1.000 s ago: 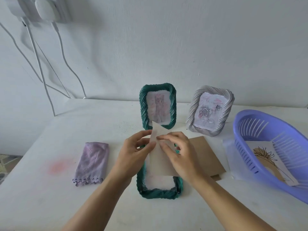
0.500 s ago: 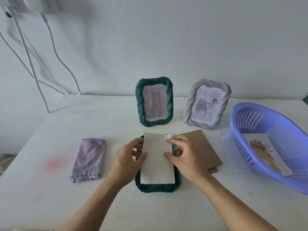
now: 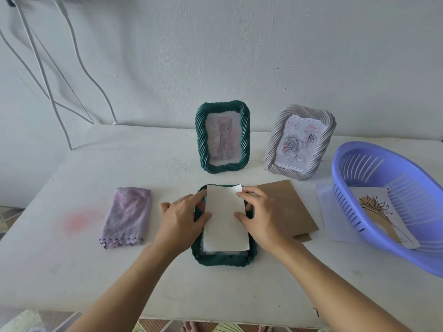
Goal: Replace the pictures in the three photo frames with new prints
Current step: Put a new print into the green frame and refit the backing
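A dark green frame (image 3: 223, 259) lies face down in the middle of the white table (image 3: 72, 271). A white print (image 3: 225, 224) lies blank side up across its opening. My left hand (image 3: 179, 219) presses the print's left edge with straight fingers. My right hand (image 3: 261, 216) presses its right edge with fingertips and thumb. Behind stand a green frame with a cat picture (image 3: 224, 137) and a silver frame with a rose picture (image 3: 299, 142).
A brown backing board (image 3: 292, 207) lies right of the flat frame. A purple basket (image 3: 393, 207) at the right holds a print with a line drawing (image 3: 381, 212); a clear sheet (image 3: 335, 216) lies beside it. A folded lilac cloth (image 3: 127, 216) lies at the left.
The print was held raised between both hands a second ago; it now lies flat on the face-down frame, with both hands pressing its edges.
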`<state>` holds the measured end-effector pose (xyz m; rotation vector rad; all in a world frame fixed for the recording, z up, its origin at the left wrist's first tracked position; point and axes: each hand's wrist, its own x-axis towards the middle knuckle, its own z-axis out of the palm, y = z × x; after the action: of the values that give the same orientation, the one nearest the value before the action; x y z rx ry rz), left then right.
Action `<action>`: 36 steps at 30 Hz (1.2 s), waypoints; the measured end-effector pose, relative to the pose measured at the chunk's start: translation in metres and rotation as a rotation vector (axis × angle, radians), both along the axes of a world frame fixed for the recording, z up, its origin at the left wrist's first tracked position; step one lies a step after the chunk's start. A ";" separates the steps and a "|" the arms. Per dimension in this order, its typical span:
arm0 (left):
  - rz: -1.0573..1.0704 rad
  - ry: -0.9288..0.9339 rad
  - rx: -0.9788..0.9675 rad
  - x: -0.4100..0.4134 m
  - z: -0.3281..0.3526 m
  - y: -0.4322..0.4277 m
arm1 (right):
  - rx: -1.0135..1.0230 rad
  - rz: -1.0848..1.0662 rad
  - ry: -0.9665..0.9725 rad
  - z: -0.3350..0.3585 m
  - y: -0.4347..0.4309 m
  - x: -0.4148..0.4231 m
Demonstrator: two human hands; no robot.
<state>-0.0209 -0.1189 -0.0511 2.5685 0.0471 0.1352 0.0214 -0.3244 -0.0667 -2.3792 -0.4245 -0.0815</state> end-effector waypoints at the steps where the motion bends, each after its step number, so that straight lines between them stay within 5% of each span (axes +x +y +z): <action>1: -0.009 0.001 0.005 -0.001 -0.002 0.001 | -0.017 0.004 -0.003 -0.002 -0.001 0.001; 15: -0.152 0.007 0.211 -0.019 -0.009 0.018 | -0.160 0.132 -0.050 -0.006 -0.015 -0.012; 36: -0.203 0.105 0.181 -0.024 -0.015 0.025 | -0.303 0.244 -0.128 -0.008 -0.011 -0.024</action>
<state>-0.0449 -0.0935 -0.0659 2.7402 -0.1952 -0.0753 -0.0026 -0.3354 -0.0743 -2.6044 -0.8359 -0.0607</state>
